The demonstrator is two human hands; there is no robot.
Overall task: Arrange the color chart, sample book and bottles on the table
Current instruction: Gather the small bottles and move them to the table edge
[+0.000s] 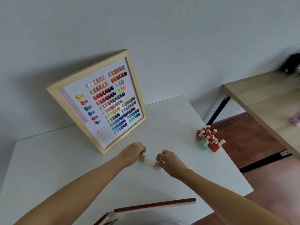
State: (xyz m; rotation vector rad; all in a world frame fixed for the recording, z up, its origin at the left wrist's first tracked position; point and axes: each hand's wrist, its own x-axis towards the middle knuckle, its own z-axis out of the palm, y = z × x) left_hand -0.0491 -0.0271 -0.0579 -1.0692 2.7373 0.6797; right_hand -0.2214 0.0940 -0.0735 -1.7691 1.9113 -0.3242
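Observation:
A wood-framed color chart (100,101) leans against the wall at the back of the white table (48,168). In front of it, my left hand (132,153) grips a small pale bottle (143,158) standing on the table. My right hand (170,161) holds another pale bottle (157,164) a little to the right. A cluster of several red, orange and teal bottles (209,140) with cream caps stands near the table's right edge. The dark red sample book (154,206) lies open at the near edge, partly cut off by the frame.
A wooden desk (267,98) with black legs stands to the right, with a dark object (292,64) at its back and something pink (295,120) on it. Brown floor shows between the two tables. The wall lies right behind the chart.

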